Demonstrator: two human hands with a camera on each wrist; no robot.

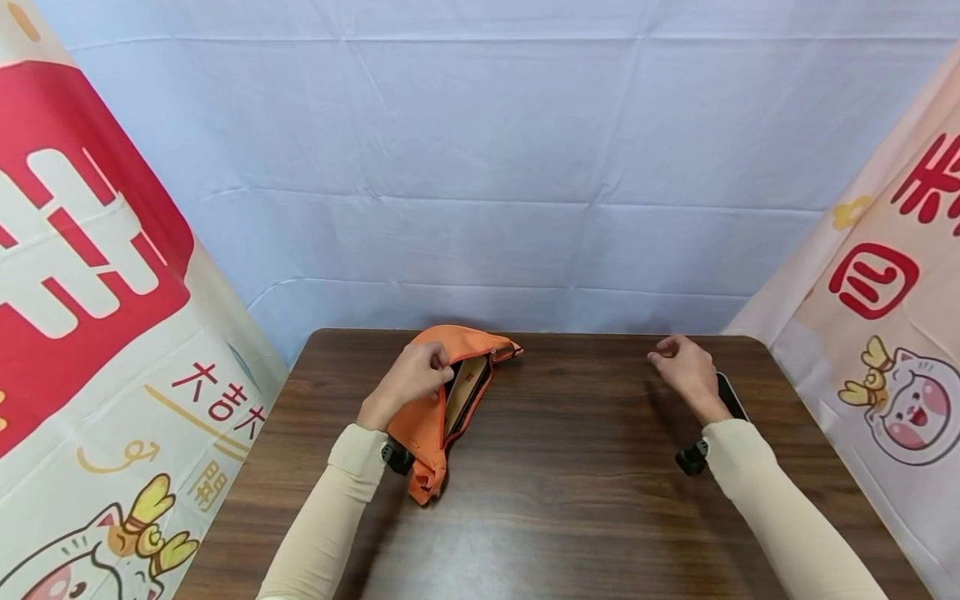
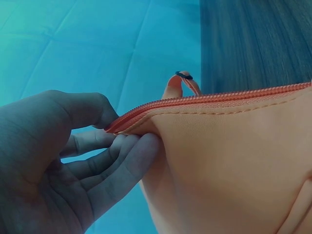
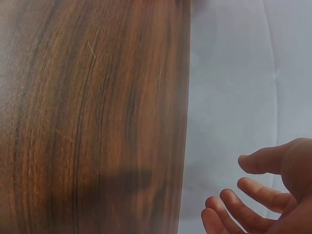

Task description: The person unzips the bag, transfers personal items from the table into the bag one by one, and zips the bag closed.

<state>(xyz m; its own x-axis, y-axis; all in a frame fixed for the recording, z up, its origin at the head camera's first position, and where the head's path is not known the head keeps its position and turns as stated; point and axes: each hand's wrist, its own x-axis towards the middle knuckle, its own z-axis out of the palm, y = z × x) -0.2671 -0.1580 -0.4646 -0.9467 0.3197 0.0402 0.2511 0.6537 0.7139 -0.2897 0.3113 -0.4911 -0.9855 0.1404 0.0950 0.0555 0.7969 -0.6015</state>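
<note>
An orange zippered bag (image 1: 420, 425) lies toward the left of the wooden table, its zipper undone and a tan lining showing inside. My left hand (image 1: 416, 373) pinches the edge of its opening between thumb and fingers. Close up in the left wrist view, the orange zipper teeth (image 2: 214, 97) run away from the pinched edge. Over the table's right side hovers my right hand (image 1: 684, 367), its fingers loosely bent and nothing held. A dark, flat object with a pale rim (image 1: 729, 396) lies partly hidden behind the right wrist.
The brown wooden table (image 1: 555, 517) ends at the back against a pale cloth (image 1: 510, 167). Printed cloth hangings (image 1: 97, 250) stand along the left and right sides.
</note>
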